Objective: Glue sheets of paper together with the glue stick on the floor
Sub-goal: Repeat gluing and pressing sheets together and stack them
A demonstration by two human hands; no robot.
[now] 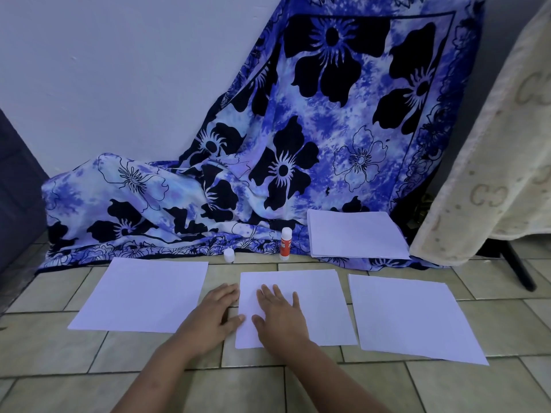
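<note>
A: State of our hands?
B: Our right hand [280,317] lies flat, fingers spread, on the middle sheet [313,293]. Our left hand [214,314] lies flat at its 9 o'clock edge.
A: Glue stick?
B: The glue stick [285,244] stands upright on the floor [268,389] at 12 o'clock, a white cap [229,255] at 11. We cannot read its label.

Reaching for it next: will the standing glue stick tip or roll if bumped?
Likely tips easily: the glue stick stands upright, tall and narrow, at the edge of the patterned cloth. Being cylindrical, it would probably roll across the tiled floor. Small, so probably light.
</note>
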